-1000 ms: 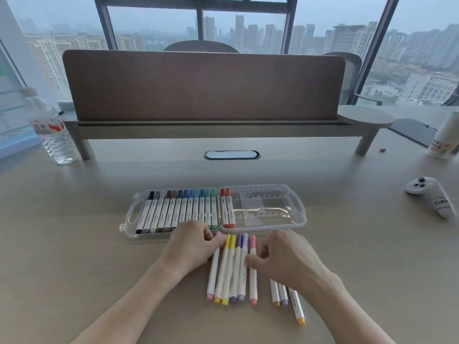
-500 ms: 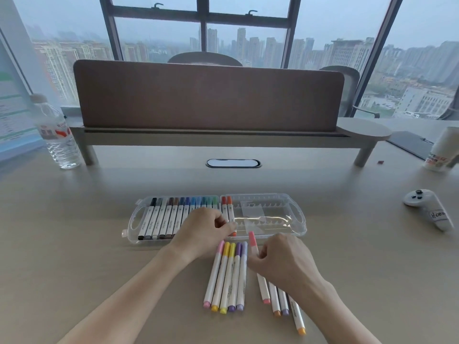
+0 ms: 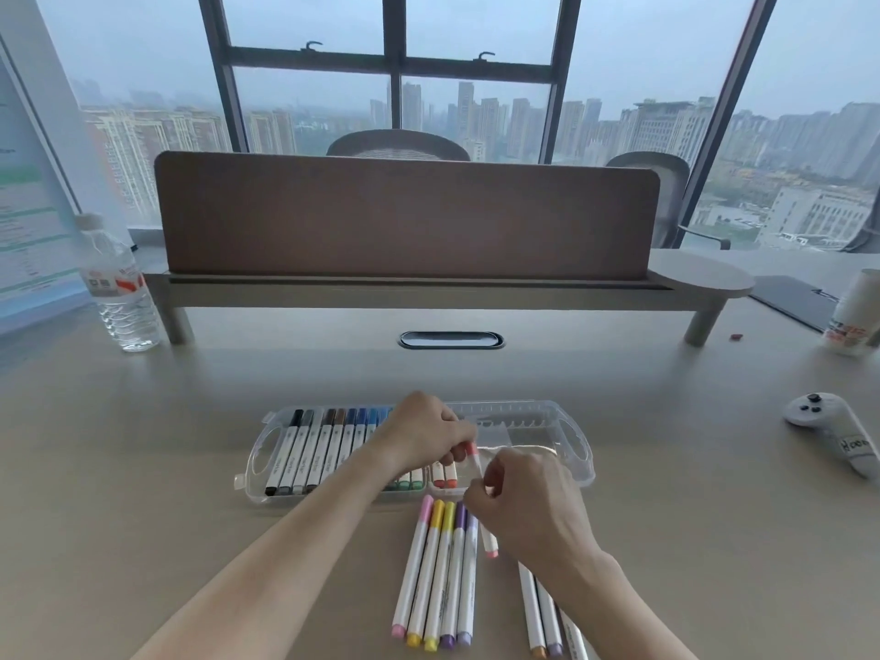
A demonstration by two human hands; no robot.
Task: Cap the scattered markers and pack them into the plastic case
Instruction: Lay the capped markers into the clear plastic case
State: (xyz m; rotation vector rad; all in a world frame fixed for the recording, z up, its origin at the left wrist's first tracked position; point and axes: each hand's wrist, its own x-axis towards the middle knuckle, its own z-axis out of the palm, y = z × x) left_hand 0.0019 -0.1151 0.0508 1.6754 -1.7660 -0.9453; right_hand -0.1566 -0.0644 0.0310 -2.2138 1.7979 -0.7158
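Both hands, left hand [image 3: 419,438] and right hand [image 3: 524,497], pinch the pink marker [image 3: 477,469] over the plastic case [image 3: 578,450], likely next seating it beside the red ones.

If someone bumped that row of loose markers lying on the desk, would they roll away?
Probably: the loose markers look round and smooth, lying flat on the bare desk. They seem stiff and light, so a nudge likely scatters them sideways.

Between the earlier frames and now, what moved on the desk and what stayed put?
The salmon-pink marker left the desk row: the right hand lifted it toward the plastic case, and the left hand moved up from the row to pinch its upper end. The five markers beside it, those already packed, and the water bottle stayed put.
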